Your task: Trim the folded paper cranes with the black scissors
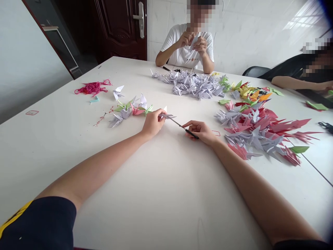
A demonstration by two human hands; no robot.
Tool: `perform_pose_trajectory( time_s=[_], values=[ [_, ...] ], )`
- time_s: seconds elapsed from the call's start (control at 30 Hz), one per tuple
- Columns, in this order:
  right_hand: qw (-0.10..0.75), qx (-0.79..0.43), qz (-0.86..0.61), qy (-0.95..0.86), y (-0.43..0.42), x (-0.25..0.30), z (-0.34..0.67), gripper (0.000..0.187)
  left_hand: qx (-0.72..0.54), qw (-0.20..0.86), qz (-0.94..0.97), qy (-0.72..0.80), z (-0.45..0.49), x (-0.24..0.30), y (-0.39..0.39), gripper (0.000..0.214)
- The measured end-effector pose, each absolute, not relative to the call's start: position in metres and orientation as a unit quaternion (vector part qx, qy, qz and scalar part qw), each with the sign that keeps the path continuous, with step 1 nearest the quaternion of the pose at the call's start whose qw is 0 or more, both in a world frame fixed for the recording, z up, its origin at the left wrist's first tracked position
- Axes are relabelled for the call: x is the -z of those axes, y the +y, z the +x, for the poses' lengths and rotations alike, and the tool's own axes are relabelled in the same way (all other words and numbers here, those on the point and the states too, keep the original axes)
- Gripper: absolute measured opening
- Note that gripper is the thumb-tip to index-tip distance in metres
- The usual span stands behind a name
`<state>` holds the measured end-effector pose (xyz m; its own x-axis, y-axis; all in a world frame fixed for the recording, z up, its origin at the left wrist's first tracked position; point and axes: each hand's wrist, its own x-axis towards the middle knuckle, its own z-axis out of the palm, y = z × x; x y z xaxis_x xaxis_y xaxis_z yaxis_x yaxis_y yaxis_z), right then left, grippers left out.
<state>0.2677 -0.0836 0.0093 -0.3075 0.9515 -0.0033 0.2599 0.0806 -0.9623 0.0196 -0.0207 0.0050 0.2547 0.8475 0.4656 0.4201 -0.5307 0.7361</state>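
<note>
My left hand (153, 122) pinches a small lilac paper crane (166, 116) just above the white table (161, 194). My right hand (201, 131) grips a long thin dark needle (183, 127), its tip pointing left into the crane. To the left of my left hand lies a short row of strung cranes (130, 110) in lilac, green, pink and white. A heap of pink, red and lilac cranes (260, 133) lies right of my right hand.
A pile of lilac cranes (194, 84) sits in front of a person in a white shirt (187, 45), who folds paper across the table. Pink cord (92, 87) and small beads (102, 118) lie at left. Another person's arm (299, 82) rests at far right.
</note>
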Motion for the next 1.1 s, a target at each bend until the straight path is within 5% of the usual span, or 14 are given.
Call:
perform_pose_trajectory(
  time_s=[1.1],
  values=[
    [0.379,-0.509,-0.471,-0.613,-0.0859,-0.0116,0.2651,0.04,-0.483,0.26,0.718,0.428,0.0163,-0.0053,-0.0175,0.014]
  ],
)
